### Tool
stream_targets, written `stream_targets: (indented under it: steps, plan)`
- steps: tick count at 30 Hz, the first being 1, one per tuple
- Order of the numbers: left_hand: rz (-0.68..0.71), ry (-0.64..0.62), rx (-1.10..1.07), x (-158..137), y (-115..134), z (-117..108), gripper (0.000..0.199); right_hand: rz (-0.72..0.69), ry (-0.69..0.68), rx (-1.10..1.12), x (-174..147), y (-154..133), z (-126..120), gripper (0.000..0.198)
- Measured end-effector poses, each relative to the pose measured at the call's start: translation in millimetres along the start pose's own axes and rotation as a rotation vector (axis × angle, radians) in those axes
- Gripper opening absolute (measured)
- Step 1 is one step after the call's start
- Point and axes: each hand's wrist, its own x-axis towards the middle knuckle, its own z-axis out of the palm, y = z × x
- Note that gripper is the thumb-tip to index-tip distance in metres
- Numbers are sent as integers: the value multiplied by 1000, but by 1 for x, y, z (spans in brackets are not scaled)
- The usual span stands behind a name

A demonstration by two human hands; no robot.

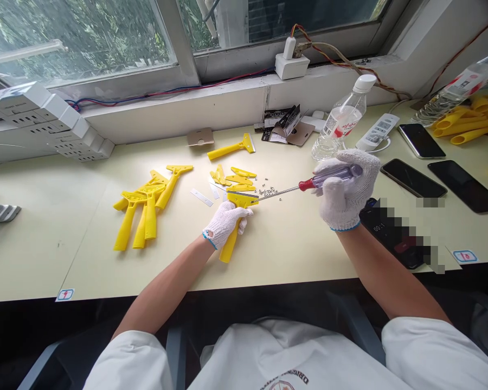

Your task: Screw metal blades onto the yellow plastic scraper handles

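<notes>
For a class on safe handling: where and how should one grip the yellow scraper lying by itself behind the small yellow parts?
Probably the middle of the handle, coming from the front left: the yellow scraper lies with its handle to the left and its metal edge on the right.

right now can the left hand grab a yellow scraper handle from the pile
Probably not: though the piled scraper handles lie nearby, the left hand grips another yellow scraper, so it looks occupied.
</notes>
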Motion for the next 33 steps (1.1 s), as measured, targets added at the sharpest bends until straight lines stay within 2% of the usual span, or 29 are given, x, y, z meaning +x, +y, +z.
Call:
stream_targets:
  steps: [2, 4, 9, 14, 16, 19, 24, 30, 33]
  plan:
    - [-2, -2, 2, -1, 2, 1, 24, -133, -4, 34, 1, -3, 5, 48]
    - [-14, -2, 16, -3, 5, 2, 25, -213, 8, 62, 1, -3, 8, 50]
    - [-16, -1, 24, -7, 11, 4, 28, -254, 97, -25, -2, -1, 8, 57]
    - [-8, -4, 19, -7, 10, 3, 28, -387, 194, -121, 3, -5, 12, 40]
    - [-4, -9, 17, -6, 8, 3, 28, -393, 180, -132, 5, -6, 12, 38]
    - [-7, -8, 7, -4, 5, 2, 29, -326, 108, -104, 4, -8, 10, 37]
    - [-13, -4, 23, -3, 6, 2, 23, -257, 36, 2, 1, -9, 9, 53]
    - [-29, 23, 39, -6, 11, 5, 24, -366, 92, -127, 6, -6, 10, 57]
    - [-32, 22, 43, -8, 12, 6, 24, -341, 150, -215, 5, -5, 7, 57]
